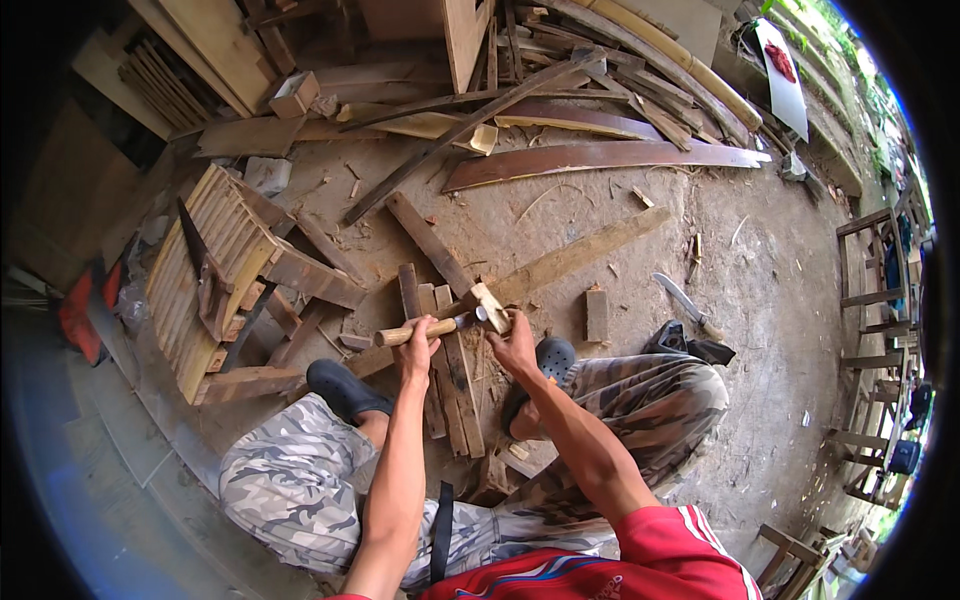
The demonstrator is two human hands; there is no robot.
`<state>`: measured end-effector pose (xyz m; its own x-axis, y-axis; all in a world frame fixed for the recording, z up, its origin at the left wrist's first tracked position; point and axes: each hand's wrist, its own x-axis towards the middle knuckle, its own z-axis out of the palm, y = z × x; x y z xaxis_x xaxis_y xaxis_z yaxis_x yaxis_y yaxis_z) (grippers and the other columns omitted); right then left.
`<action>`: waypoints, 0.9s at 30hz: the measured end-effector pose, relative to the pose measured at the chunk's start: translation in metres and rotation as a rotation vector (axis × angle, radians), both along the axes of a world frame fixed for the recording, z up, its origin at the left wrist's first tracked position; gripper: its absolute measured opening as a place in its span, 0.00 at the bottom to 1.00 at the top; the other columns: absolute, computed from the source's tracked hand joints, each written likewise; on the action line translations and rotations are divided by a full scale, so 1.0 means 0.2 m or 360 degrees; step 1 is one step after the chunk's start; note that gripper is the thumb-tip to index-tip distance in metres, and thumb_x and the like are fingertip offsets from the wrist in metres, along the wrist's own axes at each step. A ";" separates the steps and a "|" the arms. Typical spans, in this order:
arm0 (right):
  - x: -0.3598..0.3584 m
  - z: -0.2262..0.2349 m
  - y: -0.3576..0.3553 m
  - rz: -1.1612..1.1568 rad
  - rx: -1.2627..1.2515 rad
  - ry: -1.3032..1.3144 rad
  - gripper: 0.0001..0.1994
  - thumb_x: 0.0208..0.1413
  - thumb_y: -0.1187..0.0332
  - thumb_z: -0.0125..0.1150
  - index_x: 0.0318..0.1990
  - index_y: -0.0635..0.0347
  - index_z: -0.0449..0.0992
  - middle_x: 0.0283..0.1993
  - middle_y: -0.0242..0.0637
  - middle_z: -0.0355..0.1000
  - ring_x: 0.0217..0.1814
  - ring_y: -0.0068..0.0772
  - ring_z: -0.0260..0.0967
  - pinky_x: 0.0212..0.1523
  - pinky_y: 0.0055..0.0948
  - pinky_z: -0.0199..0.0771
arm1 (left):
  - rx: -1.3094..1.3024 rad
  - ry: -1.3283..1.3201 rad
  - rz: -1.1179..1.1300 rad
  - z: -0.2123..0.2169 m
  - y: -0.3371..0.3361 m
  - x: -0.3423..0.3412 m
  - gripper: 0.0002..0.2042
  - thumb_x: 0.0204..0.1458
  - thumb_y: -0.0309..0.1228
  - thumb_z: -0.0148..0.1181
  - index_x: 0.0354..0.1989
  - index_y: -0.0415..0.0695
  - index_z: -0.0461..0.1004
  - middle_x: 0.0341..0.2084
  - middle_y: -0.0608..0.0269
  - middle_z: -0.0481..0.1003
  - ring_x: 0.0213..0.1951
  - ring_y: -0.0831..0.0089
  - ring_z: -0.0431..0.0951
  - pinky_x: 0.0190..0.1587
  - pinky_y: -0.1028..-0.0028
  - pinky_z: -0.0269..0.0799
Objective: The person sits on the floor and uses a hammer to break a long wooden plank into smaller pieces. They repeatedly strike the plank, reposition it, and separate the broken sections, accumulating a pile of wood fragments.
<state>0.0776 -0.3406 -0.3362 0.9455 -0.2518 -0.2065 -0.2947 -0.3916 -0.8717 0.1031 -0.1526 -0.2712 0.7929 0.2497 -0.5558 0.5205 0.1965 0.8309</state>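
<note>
My left hand (415, 346) is closed round the thick wooden handle (392, 337) of a hammer. Its small metal head (481, 314) lies against a short pale wood block (491, 306). My right hand (515, 345) grips that block by its near end, fingers partly hidden behind it. Below both hands, several narrow wood pieces (455, 385) lie side by side on the floor between my feet. A long light plank (585, 254) runs from beneath the block toward the far right, and a darker board (430, 240) slants away at the far left.
A slatted wooden frame (215, 280) stands at left. On the right lie a curved-blade knife (682, 298), a small wood block (597, 315) and a black bag (690, 343). Scrap boards (600, 168) and bamboo (690, 65) are piled at the back; a wooden rack (868, 358) stands far right.
</note>
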 end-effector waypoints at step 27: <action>-0.22 -0.24 -0.14 -0.0632 -0.0686 0.0478 0.36 0.51 0.57 0.67 0.63 0.67 0.60 0.57 0.59 0.67 0.58 0.57 0.67 0.60 0.46 0.66 | 0.0346 -0.0383 0.0479 -0.03 -0.13 -0.03 0.24 0.59 0.52 0.59 0.23 0.41 0.71 0.18 0.67 0.70 0.24 0.74 0.70 0.30 0.68 0.67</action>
<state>0.0326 -0.3677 -0.3836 0.6807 -0.6887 -0.2495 -0.6947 -0.4989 -0.5181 0.0962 -0.1788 -0.2777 0.7674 0.5800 -0.2733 0.2537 0.1169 0.9602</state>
